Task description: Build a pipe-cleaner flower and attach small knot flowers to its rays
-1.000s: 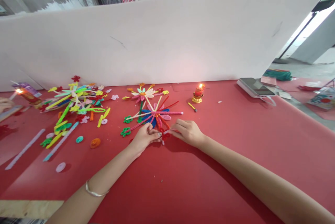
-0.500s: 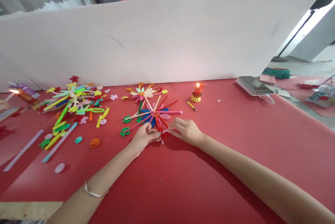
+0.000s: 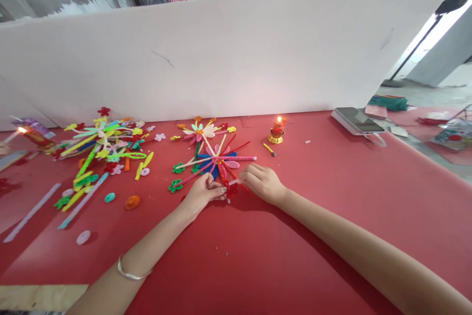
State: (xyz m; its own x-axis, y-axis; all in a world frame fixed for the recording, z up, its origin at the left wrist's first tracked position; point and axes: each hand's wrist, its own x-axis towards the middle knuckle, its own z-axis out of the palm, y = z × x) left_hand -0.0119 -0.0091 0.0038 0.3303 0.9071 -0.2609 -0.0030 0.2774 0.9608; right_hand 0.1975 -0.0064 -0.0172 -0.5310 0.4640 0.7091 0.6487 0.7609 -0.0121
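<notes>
My left hand (image 3: 206, 192) is closed on a small red pipe-cleaner flower (image 3: 231, 189), pinching its left side low over the table. From the right, my right hand (image 3: 263, 184) pinches a short pale glue stick (image 3: 233, 182), whose tip meets the red flower. Just beyond both hands lies a large pipe-cleaner flower (image 3: 218, 158) with pink and blue petals and long stems. Green small flowers (image 3: 175, 186) end some of those stems. My fingers cover part of the red flower and most of the glue stick.
A lit red candle (image 3: 279, 126) in a gold holder stands behind my right hand, near a yellow stub (image 3: 269, 149). Many pipe-cleaner flowers (image 3: 103, 133) are heaped at left. Another person's hand (image 3: 4, 149) holds a stick by a flame. A phone (image 3: 357, 121) lies at right.
The glue stick and my right fingers have shifted slightly against the red flower. My left hand keeps its grip in nearly the same place.
</notes>
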